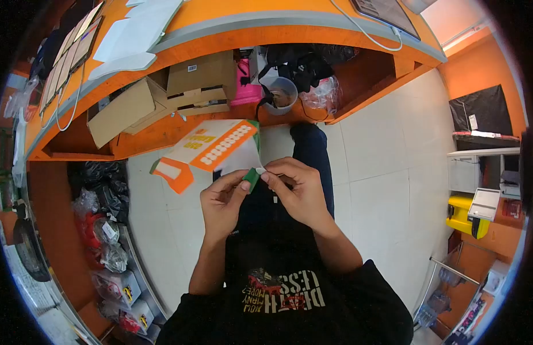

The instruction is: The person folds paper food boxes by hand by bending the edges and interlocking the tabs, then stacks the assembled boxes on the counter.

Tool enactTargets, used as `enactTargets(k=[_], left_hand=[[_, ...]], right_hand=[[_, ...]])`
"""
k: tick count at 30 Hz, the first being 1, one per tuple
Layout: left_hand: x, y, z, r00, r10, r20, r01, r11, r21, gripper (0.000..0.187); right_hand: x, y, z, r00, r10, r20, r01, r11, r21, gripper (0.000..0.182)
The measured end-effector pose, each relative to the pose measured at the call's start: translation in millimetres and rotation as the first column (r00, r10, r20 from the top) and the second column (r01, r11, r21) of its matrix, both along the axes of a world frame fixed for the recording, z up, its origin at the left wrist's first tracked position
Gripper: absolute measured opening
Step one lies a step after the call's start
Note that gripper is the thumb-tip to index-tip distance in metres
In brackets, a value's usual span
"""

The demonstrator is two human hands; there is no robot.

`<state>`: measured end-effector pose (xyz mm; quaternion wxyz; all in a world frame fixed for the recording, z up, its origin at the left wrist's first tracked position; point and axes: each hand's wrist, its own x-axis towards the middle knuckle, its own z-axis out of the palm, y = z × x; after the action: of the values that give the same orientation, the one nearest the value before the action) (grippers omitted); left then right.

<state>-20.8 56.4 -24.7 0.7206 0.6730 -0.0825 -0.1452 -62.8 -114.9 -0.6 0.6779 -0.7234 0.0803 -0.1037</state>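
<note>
An orange, white and green printed cardboard carton [211,144] hangs in front of my body, below the desk edge. One orange end flap sticks out at its left, and its pale inside shows at the right. My left hand [223,198] pinches a small green flap of the carton between thumb and fingers. Close beside it, my right hand [298,192] pinches the white edge of the same flap with thumb and forefinger. The two hands' fingertips are nearly touching.
An orange desk [266,26] curves across the front, with papers [131,37] and a tablet [387,14] on top. Its shelf holds cardboard boxes [200,75] and a clear bucket [281,95]. Bagged goods [108,230] line the left; a yellow case [465,215] is at right.
</note>
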Motion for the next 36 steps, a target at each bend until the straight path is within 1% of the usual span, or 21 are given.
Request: enactTargets(k=[1,3,4,6,7,9,11,15,18,21,24,27,29,32,33,35,36], left_hand=[[0,-1,0,0.993,-0.044,-0.109,0.032,0.994,-0.108,0.023],[0,-2,-4,0.98,-0.049,-0.193,0.025,0.992,-0.126,0.024],[-1,-3,-7,0.97,-0.051,-0.238,0.019,0.991,-0.133,0.025],[-4,-3,-18,0.956,-0.047,-0.291,-0.025,0.971,-0.239,0.027],[-5,-3,-22,0.947,-0.044,-0.317,-0.053,0.956,-0.29,0.029],[-5,-5,-22,0.944,-0.06,-0.324,-0.042,0.953,-0.299,0.03],[-8,-11,-18,0.944,-0.054,-0.325,-0.055,0.947,-0.318,0.029],[-16,-10,-24,0.944,-0.056,-0.326,-0.082,0.915,-0.394,0.028],[-21,-13,-25,0.944,-0.03,-0.33,-0.128,0.886,-0.446,0.028],[-23,-13,-28,0.948,-0.025,-0.316,-0.138,0.865,-0.483,0.029],[-26,-11,-35,0.954,-0.048,-0.295,-0.114,0.854,-0.508,0.03],[-29,-8,-44,0.957,-0.08,-0.279,-0.09,0.833,-0.546,0.032],[-31,-6,-50,0.954,-0.083,-0.289,-0.109,0.801,-0.589,0.032],[-27,-11,-38,0.957,-0.089,-0.277,-0.113,0.764,-0.635,0.033],[-26,-13,-35,0.964,-0.065,-0.259,-0.114,0.778,-0.618,0.03],[-24,-16,-31,0.975,-0.016,-0.221,-0.12,0.802,-0.585,0.029],[-23,-16,-28,0.974,-0.026,-0.226,-0.117,0.794,-0.596,0.028]], right_hand=[[-1,-1,0,1.0,0.011,-0.014,-0.011,1.0,-0.011,0.01],[-2,-4,1,0.999,0.034,-0.04,-0.035,0.999,-0.035,0.01],[-3,-4,0,0.998,0.041,-0.045,-0.041,0.999,-0.003,0.009],[-6,-3,-3,0.997,0.062,-0.054,-0.058,0.997,0.058,0.009],[-7,-2,-4,0.998,0.045,-0.045,-0.041,0.996,0.082,0.009],[-10,3,-5,1.0,0.017,-0.025,-0.013,0.992,0.129,0.009],[-12,6,-4,0.998,-0.004,-0.061,0.013,0.99,0.142,0.009],[-14,8,0,0.994,-0.037,-0.104,0.052,0.988,0.144,0.009],[-14,17,-8,0.994,-0.11,0.0,0.107,0.971,0.212,0.009],[-18,20,-3,0.995,-0.103,0.005,0.102,0.99,0.092,0.009],[-20,23,7,0.989,-0.108,0.102,0.123,0.98,-0.157,0.011],[-23,28,5,0.974,-0.131,0.183,0.169,0.963,-0.211,0.012],[-23,26,8,0.981,-0.109,0.159,0.142,0.966,-0.218,0.014],[-26,27,15,0.986,-0.096,0.135,0.126,0.965,-0.228,0.016],[-26,28,16,0.987,-0.098,0.131,0.126,0.965,-0.232,0.016],[-25,25,10,0.972,-0.018,0.235,0.107,0.922,-0.372,0.021],[-23,23,8,0.959,0.027,0.283,0.104,0.892,-0.44,0.024]])
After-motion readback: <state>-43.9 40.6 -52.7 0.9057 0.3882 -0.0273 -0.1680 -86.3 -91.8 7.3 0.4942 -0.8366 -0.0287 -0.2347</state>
